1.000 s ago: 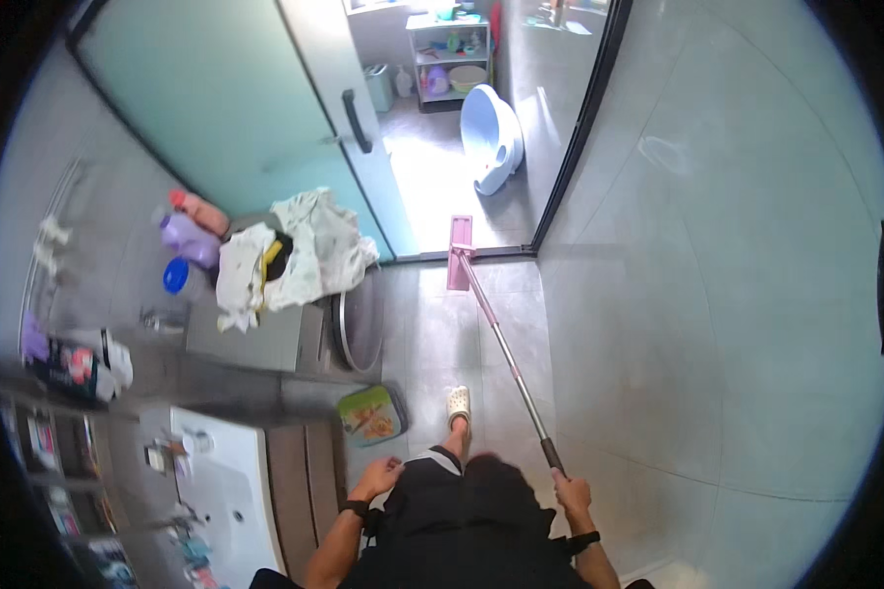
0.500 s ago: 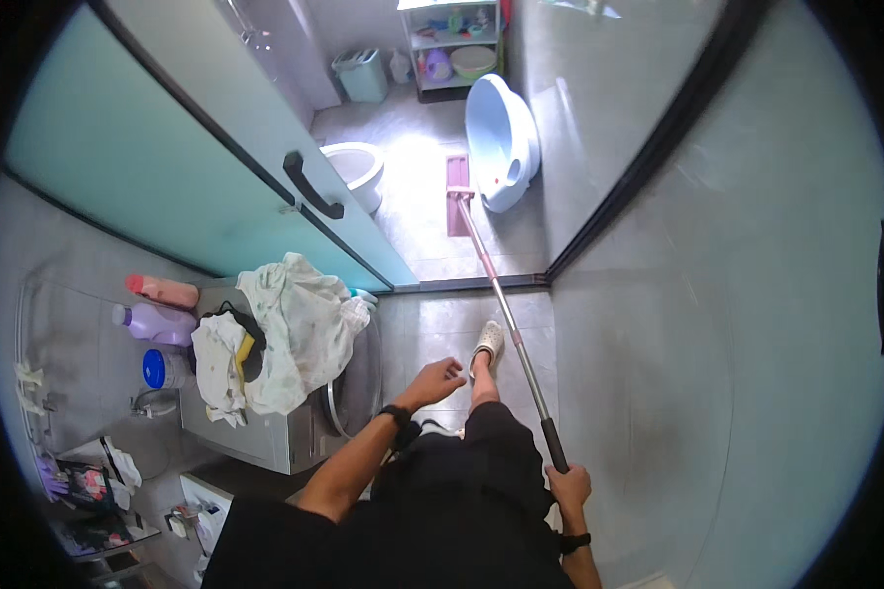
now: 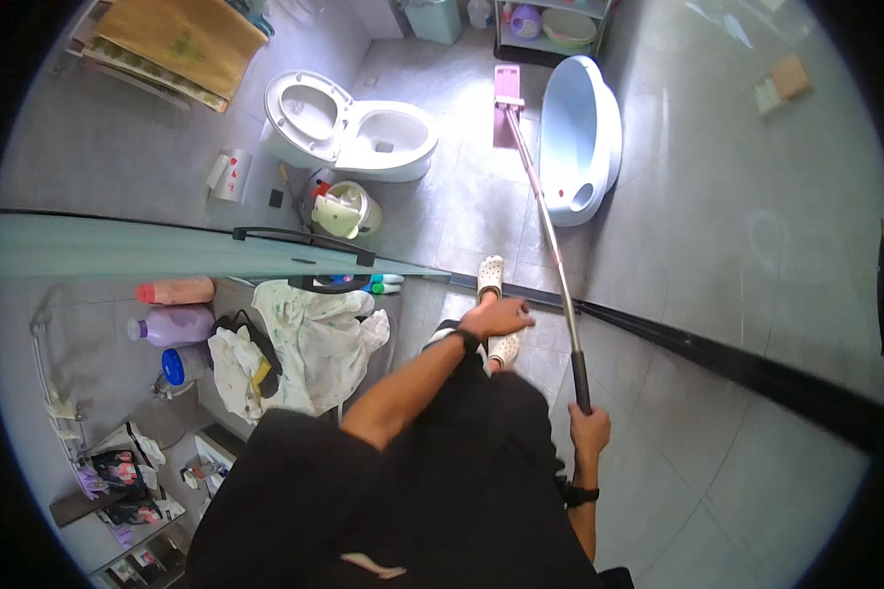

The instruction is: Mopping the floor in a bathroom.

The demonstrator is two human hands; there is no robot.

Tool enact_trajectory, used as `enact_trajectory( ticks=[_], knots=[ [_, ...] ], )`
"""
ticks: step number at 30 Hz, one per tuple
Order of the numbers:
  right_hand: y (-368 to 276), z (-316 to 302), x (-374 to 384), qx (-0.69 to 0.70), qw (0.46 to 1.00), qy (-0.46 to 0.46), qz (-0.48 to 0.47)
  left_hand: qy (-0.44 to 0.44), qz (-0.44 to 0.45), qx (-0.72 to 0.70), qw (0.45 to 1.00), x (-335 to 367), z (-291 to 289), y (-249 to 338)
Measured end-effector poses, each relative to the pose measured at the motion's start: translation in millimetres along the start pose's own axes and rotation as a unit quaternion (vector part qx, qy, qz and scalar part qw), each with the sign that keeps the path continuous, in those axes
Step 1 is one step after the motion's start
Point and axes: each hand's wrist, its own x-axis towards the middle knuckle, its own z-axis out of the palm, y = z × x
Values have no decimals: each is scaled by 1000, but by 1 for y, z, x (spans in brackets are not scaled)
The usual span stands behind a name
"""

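My right hand [image 3: 589, 430] is wrapped round the dark grip of a flat mop [image 3: 554, 240] with a long silver and pink handle. Its pink rectangular head [image 3: 506, 106] lies on the tiled floor, just left of a light blue baby bathtub [image 3: 572, 142] that rests tilted against the wall. In front of my body hangs my left hand [image 3: 501, 316], fingers loosely apart and holding nothing. It is above my white clogs [image 3: 491, 273], left of the mop handle and not touching it.
A white toilet [image 3: 393, 137] with its lid raised stands at the left, with a small bin [image 3: 346, 211] beside it. A dark door track [image 3: 521, 293] crosses the floor at my feet. Clothes [image 3: 314, 339] and bottles [image 3: 172, 325] cover the washing machine. Shelves [image 3: 550, 49] stand at the back.
I have stepped forward to the doorway, and the mop has moved further into the room with me. The toilet, bin and left wall now show fully. My left hand has moved forward.
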Motion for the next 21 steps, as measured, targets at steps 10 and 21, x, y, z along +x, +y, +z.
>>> enact_trajectory(
  ticks=[10, 21],
  knots=[
    [-200, -45, 122, -83, 995, 18, -47, 91, -23, 28, 995, 132, -162, 37],
    [-330, -56, 280, -149, 983, 39, -98, 86, -108, 105, 985, 221, -271, 24]
  ],
)
